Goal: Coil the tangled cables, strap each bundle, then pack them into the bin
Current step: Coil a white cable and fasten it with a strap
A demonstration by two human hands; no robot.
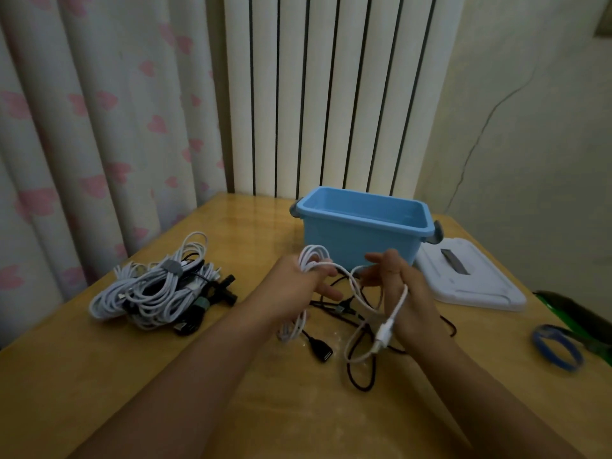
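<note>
White cable (356, 293) held in both hands' grip (one blue bin (361, 226) behind).

Bin (361, 233) on table (99, 376), far centre. Lid (470, 279) flat just right of bin. Cable pile (159, 289) on table at left. Loose cables (357, 326) on table before bin. Band (556, 347) near right edge, well right of the loose cables.

White cable (356, 294) half-coiled before open blue bin (361, 231)
</note>
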